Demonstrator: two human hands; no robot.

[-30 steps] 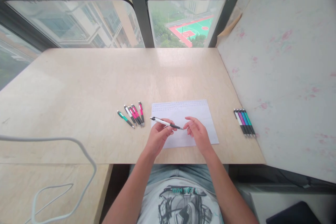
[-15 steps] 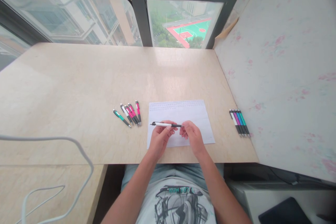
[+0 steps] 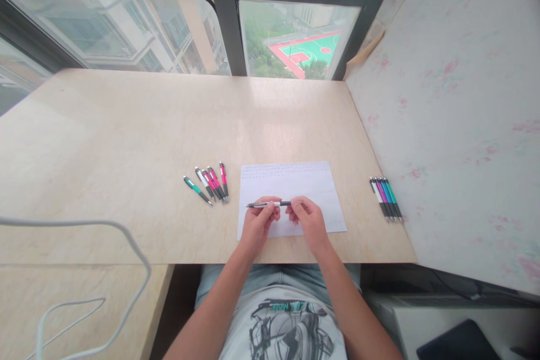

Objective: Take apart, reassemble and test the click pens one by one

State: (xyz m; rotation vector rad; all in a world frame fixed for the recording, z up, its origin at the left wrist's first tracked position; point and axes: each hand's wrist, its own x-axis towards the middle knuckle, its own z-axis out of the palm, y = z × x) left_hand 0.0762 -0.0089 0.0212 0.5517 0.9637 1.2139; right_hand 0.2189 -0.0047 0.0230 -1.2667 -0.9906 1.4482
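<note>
The counter (image 3: 139, 124) is broad and pale, with a faintly mottled, wood-like top that catches a soft sheen towards its far side. From where I stand, a white sheet of paper (image 3: 291, 184) lies flat near the front edge, rows of small writing across its upper part, its lower part partly covered from view. Just left of it five pens lie loosely fanned: a green pen (image 3: 197, 190) slanting on the outside, a white pen (image 3: 204, 183), then three pink pens (image 3: 224, 180), all with dark grips. Close to the right-hand edge sits a neat row of pens (image 3: 386, 199), side by side, white leftmost, then purple, blue and green.
</note>
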